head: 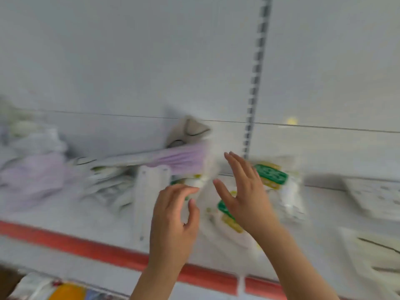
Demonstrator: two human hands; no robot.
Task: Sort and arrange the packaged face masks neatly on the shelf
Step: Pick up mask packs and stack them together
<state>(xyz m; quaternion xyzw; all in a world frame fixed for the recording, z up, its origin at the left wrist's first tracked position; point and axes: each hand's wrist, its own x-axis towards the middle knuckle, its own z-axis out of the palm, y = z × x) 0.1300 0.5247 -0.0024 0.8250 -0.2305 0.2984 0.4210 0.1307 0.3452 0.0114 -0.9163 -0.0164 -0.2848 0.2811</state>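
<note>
The view is blurred by motion. On the white shelf (65, 215) lie several packaged face masks. White packs with green and yellow labels (271, 175) sit in the middle. My right hand (244, 191) hovers over them with fingers straight and spread. My left hand (173, 215) is beside it, fingers loosely curved near the edge of a white pack (194, 182); I cannot tell whether it touches. A lilac mask pack (179, 159) leans behind, with a grey mask pack (188, 131) above it.
More lilac and white packs (32, 176) pile at the left. A white divider (149, 198) stands left of my hands. A red strip (86, 245) runs along the shelf's front edge. Flat white packs (376, 195) lie at the right. A slotted upright (255, 83) runs up the back wall.
</note>
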